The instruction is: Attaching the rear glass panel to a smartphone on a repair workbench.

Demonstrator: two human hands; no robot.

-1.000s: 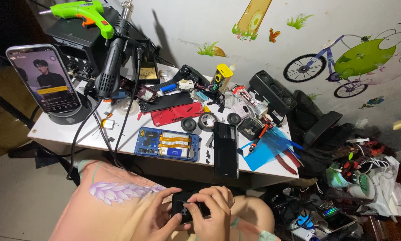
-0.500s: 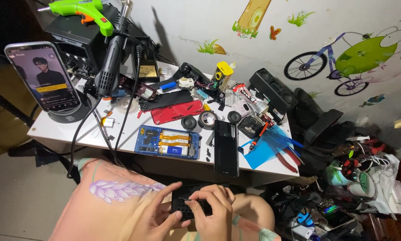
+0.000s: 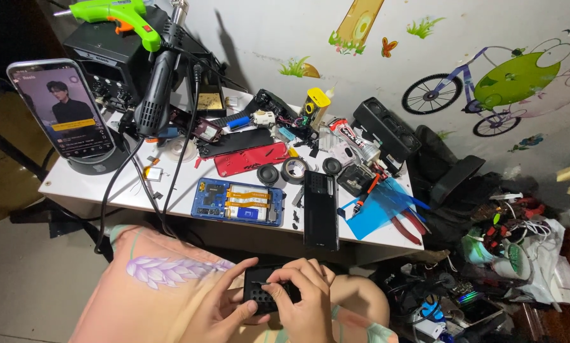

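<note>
1. My left hand [image 3: 225,308] grips the small black part [image 3: 263,293] from its left side, thumb lying over the top face, the other fingers curled under it.
2. My right hand [image 3: 307,298] clasps the same part from the right, fingertips pinched down on its upper face. Both hands are clenched around it; neither is free.
3. The black part sits over my lap, below the near edge of the white table [image 3: 75,184] and apart from it. Its top shows small holes, but I cannot make out finer detail.
4. On the table, just beyond the near edge, lies the opened blue phone [image 3: 237,202], insides facing up.
5. Right of the blue phone, almost touching it, lies a black phone [image 3: 320,209], set lengthwise toward me.
6. Behind the blue phone lies a red back cover [image 3: 250,159], with a roll of tape [image 3: 294,169] at its right end.
7. Far left of the blue phone, a lit phone [image 3: 63,111] stands upright in a round stand.
8. Behind that, a black hot-air gun [image 3: 157,95] hangs nozzle up, and a green glue gun [image 3: 117,14] rests on the black station box [image 3: 104,54].
9. Right of the black phone lies a blue plastic sheet [image 3: 377,213], with red-handled pliers [image 3: 407,223] at its edge.
</note>
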